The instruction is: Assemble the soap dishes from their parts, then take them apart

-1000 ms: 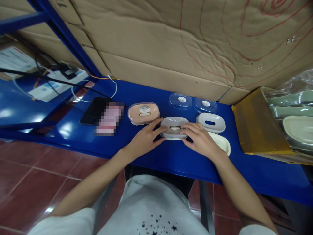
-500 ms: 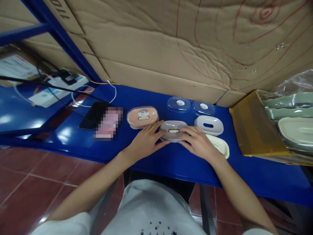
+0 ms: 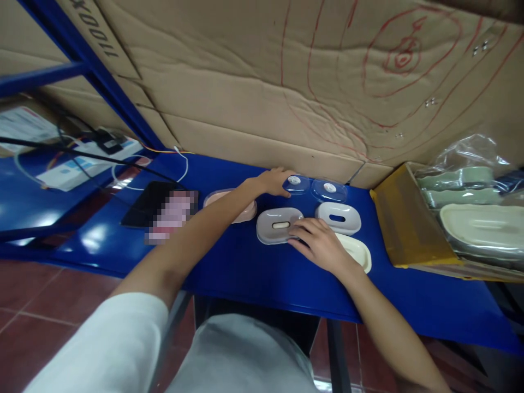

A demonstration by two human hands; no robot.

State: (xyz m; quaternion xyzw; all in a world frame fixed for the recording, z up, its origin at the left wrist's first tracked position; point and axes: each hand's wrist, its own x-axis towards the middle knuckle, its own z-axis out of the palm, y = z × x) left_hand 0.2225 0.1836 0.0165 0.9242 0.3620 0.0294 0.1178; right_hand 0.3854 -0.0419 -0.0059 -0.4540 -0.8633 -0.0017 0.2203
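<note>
My left hand (image 3: 275,181) reaches across to the back of the table, its thumb and fingers apart around the left end of a clear plastic lid (image 3: 301,186) with a round white sticker. My right hand (image 3: 319,243) grips the right end of a grey oval soap dish (image 3: 268,225), thumb at its front edge and fingers over its top. A pale piece shows in that dish's centre slot. Partly behind my left forearm sits a pink oval soap dish (image 3: 216,197). A white slotted oval piece (image 3: 350,217) and a cream tray (image 3: 360,254) lie beside my right hand.
A second clear lid (image 3: 333,194) lies at the back of the blue table (image 3: 254,278). On the right, a cardboard box (image 3: 405,229) holds green and cream trays in plastic. A dark flat object (image 3: 141,207), a blurred-out pink item (image 3: 172,213) and cables are on the left.
My left hand has left the grey soap dish and moved back to the clear lid. My right hand stays on the dish. The view has shifted slightly.
</note>
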